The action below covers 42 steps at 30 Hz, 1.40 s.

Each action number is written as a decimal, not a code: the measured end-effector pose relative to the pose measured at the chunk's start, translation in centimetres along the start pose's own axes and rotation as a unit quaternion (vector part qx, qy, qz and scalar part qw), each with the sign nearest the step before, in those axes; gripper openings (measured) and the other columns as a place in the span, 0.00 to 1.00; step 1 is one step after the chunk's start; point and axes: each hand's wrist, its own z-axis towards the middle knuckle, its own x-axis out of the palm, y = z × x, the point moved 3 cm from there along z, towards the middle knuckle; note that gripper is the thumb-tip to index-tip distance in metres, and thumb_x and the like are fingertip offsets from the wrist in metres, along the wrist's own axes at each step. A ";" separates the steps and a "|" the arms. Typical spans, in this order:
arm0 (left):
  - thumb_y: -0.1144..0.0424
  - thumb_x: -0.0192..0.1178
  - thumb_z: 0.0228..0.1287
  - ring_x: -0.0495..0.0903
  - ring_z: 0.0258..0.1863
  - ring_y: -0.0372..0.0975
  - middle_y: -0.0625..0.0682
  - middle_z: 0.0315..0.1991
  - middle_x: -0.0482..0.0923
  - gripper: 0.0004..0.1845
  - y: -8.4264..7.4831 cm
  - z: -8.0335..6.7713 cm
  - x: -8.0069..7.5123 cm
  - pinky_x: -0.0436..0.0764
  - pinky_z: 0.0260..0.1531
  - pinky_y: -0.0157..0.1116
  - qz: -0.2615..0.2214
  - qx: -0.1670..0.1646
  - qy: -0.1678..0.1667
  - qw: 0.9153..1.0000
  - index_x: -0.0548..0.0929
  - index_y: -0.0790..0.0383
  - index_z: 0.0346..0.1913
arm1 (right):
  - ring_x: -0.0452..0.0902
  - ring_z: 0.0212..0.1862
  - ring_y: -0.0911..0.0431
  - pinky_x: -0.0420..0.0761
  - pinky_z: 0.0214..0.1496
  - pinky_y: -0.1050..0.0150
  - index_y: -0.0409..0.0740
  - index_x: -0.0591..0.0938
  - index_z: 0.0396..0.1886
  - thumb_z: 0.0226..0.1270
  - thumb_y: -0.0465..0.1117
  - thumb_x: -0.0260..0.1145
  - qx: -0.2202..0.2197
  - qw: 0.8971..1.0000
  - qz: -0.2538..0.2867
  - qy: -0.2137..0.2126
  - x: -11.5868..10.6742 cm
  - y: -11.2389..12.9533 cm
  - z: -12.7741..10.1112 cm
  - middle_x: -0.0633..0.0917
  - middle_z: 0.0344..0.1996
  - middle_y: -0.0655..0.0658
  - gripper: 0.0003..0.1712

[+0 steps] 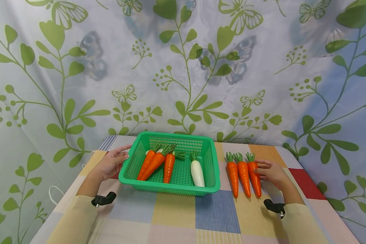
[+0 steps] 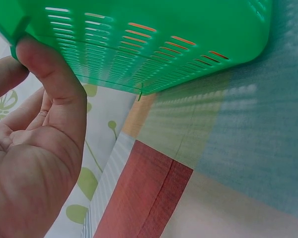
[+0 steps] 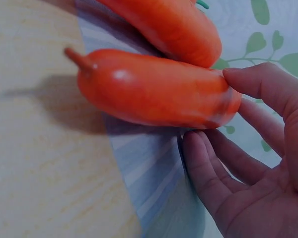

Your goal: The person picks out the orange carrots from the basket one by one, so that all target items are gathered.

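A green plastic basket (image 1: 170, 192) stands on the table, its left rim held by my left hand (image 1: 111, 163). In the left wrist view the thumb (image 2: 47, 64) bends against the rim. Inside the basket are three orange carrots (image 1: 169, 168) with green tops and a white radish (image 1: 197, 173); white bits show behind the carrots, mostly hidden. To the right of the basket, three carrots lie side by side. The rightmost carrot (image 1: 255, 178) is pinched near its leafy end by my right hand (image 1: 271, 172). In the right wrist view, thumb and fingers sit on opposite sides of that carrot (image 3: 159, 91).
A patchwork cloth (image 1: 174, 210) covers the table. Behind it hangs a white curtain (image 1: 183, 67) with green leaves and butterflies. The other two loose carrots (image 1: 243, 178) lie between the basket and my right hand. A white cable (image 1: 53, 195) loops past the left edge.
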 end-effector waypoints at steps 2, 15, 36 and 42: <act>0.66 0.54 0.79 0.88 0.47 0.35 0.45 0.48 0.83 0.37 0.0 0.0 0.0 0.88 0.50 0.36 0.000 -0.001 -0.001 1.000 0.49 0.63 0.82 | 0.85 0.47 0.63 0.89 0.52 0.61 0.34 0.64 0.78 0.71 0.46 0.69 0.001 1.000 0.000 0.000 0.0 -0.1 0.0 0.69 0.71 0.24 0.42; 0.66 0.54 0.79 0.88 0.46 0.35 0.46 0.47 0.82 0.36 0.0 -0.1 0.1 0.88 0.50 0.36 0.002 -0.001 0.003 1.000 0.49 0.64 0.82 | 0.85 0.49 0.64 0.88 0.54 0.59 0.36 0.63 0.78 0.73 0.47 0.68 0.002 1.000 -0.009 -0.007 0.0 0.4 -0.8 0.69 0.73 0.26 0.41; 0.67 0.54 0.79 0.87 0.46 0.35 0.46 0.47 0.83 0.36 -0.4 -0.2 0.1 0.88 0.49 0.36 0.015 0.005 0.009 1.000 0.50 0.65 0.81 | 0.79 0.60 0.42 0.83 0.60 0.52 0.40 0.77 0.69 0.71 0.52 0.69 -0.098 0.983 -0.085 -0.132 2.7 6.9 -3.6 0.80 0.65 0.31 0.33; 0.67 0.54 0.79 0.87 0.46 0.35 0.46 0.47 0.83 0.37 -0.4 -0.2 0.0 0.88 0.49 0.36 0.011 0.009 0.017 1.000 0.49 0.67 0.81 | 0.81 0.56 0.51 0.81 0.50 0.73 0.42 0.80 0.66 0.71 0.49 0.70 -0.118 0.983 -0.079 -0.119 4.1 8.6 -4.0 0.82 0.63 0.33 0.28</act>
